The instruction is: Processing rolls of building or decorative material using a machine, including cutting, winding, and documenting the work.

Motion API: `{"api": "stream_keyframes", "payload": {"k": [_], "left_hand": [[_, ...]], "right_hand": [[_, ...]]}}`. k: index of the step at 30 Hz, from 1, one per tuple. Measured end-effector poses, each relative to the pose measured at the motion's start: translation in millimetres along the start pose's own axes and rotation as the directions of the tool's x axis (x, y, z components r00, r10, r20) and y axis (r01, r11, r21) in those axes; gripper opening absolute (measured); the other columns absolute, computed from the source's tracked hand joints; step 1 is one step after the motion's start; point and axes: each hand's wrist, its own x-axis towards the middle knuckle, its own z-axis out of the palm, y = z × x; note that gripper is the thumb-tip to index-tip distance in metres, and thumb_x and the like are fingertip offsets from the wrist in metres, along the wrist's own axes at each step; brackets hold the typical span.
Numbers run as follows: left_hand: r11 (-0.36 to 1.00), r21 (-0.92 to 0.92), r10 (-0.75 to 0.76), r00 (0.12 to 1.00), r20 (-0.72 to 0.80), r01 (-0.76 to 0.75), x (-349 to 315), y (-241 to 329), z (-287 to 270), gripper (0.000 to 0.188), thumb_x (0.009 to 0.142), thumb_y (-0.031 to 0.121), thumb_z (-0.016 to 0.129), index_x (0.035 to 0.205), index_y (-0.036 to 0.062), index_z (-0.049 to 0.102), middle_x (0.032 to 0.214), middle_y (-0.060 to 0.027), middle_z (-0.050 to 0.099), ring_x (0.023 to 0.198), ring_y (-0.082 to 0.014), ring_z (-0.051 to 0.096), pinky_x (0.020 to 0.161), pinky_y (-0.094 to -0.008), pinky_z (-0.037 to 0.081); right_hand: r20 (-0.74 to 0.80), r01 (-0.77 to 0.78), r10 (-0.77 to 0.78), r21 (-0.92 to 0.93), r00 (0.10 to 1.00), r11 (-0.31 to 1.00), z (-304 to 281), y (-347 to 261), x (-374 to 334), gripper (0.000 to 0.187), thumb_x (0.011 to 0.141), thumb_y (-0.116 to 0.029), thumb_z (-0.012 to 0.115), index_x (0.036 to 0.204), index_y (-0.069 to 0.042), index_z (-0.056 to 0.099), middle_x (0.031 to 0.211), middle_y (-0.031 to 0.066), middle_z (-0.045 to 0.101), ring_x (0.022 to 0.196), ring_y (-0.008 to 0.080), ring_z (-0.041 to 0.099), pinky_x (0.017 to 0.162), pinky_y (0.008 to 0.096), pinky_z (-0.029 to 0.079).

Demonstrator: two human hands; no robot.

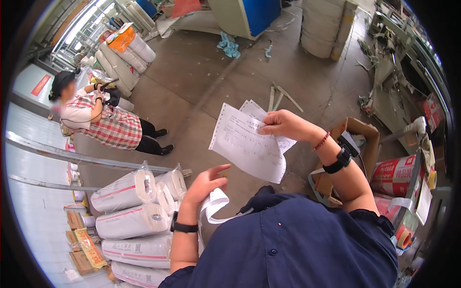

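Note:
My right hand is closed in a pinch on the upper right edge of several white printed paper sheets with perforated margins. The sheets hang tilted in front of my body, the front one curling at its lower edge. Lower and to the left, my left hand is apart from the sheets, its thumb and index finger stretched toward them. A white curled strip comes out beneath its lower fingers and loops down toward my shirt. Those lower fingers seem folded round the strip, though the palm is partly hidden.
White plastic-wrapped rolls are stacked at left below a metal rail. A person in a checked apron stands farther left. At right are a cardboard box, red-and-white packages and machinery. Blue scraps lie on the floor.

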Motion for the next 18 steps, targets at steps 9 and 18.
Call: {"api": "stream_keyframes", "payload": {"k": [9,18], "left_hand": [[0.902,-0.371,0.080,0.931,-0.356,-0.220,98,-7,-66,0.028,0.096,0.026,0.071,0.106,-0.0001,0.072,0.076,-0.0034,0.067,0.061,-0.0096,0.060,0.058,-0.0257,0.046],[0.870,-0.433,-0.033,0.850,-0.527,-0.235,242,32,-244,0.030,0.094,0.028,0.072,0.080,0.0026,0.070,0.071,-0.0041,0.067,0.059,-0.0110,0.061,0.058,-0.0262,0.048]], "right_hand": [[0.136,0.008,0.031,-0.276,0.990,0.961,3,-10,131,0.036,0.095,-0.033,0.072,0.095,0.003,0.069,0.087,0.0123,0.062,0.079,0.0199,0.056,0.076,0.0355,0.047],[0.276,-0.249,0.261,-0.077,0.925,0.965,-55,71,326,0.040,0.085,-0.035,0.083,0.106,-0.001,0.076,0.087,0.0071,0.073,0.086,0.0141,0.064,0.082,0.0303,0.050]]}}
